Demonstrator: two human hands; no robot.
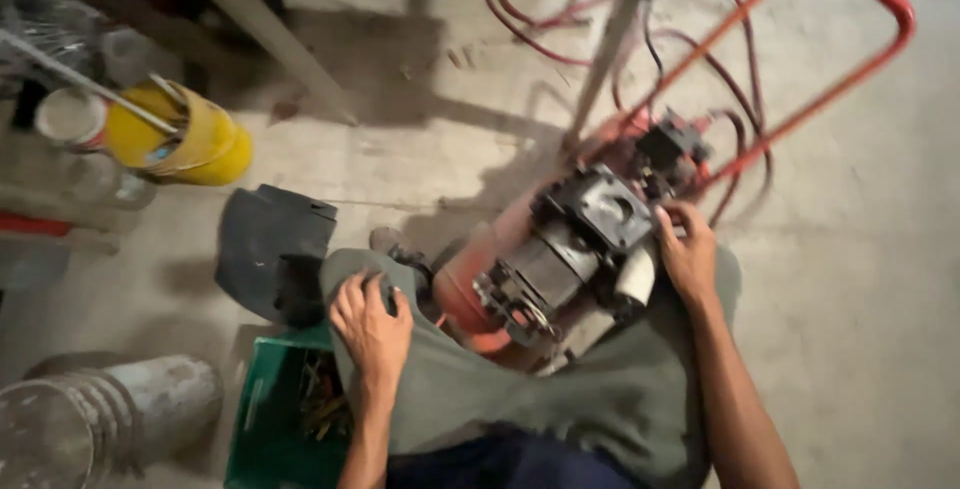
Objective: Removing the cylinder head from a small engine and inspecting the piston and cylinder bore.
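Here the right hand (688,249) grips the grey motor (570,249) of the red machine (470,284) on the floor (860,279), fingers curled; the left hand (372,324) rests spread on the knee, above a green crate (262,419).

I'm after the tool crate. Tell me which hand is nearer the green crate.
Left. The left hand rests on the knee right beside the green crate; the right hand is across on the red machine's motor.

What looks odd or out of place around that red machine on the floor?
The red wheeled machine sits with its grey motor block bare, and a dark curved plastic cover lies apart on the concrete floor. A yellow bucket and a grey metal bucket lie tipped on their sides.
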